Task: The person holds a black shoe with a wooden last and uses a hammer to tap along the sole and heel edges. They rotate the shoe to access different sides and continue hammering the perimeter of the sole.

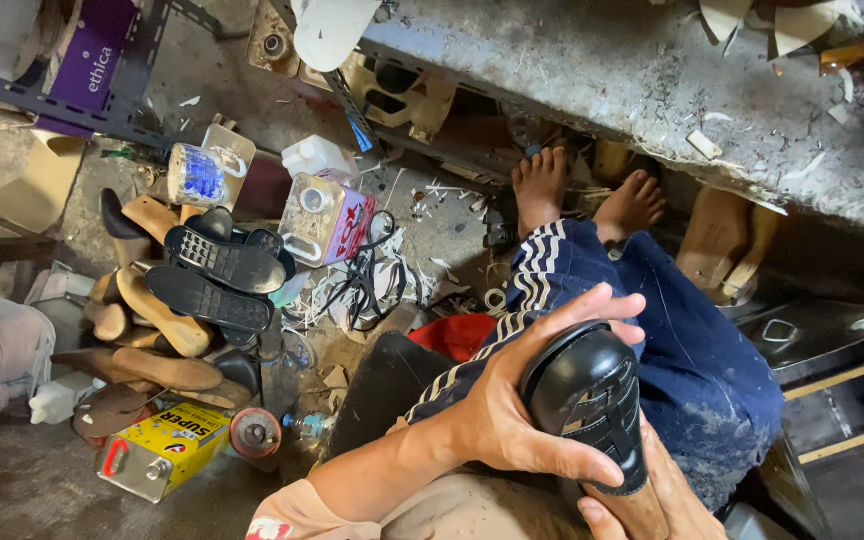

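Black shoe (592, 405) gripped by left hand (512, 410); right hand (667, 500) clasps it from below.

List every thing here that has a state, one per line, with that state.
Black sole: held upright between both hands.
Left hand: fingers wrapped around the sole.
Right hand: under the sole's lower end, mostly out of frame.
Yellow can: lying on its side, capped.
Clear can: tipped over, capped.
Sole pile: black soles stacked tread up on wooden ones.
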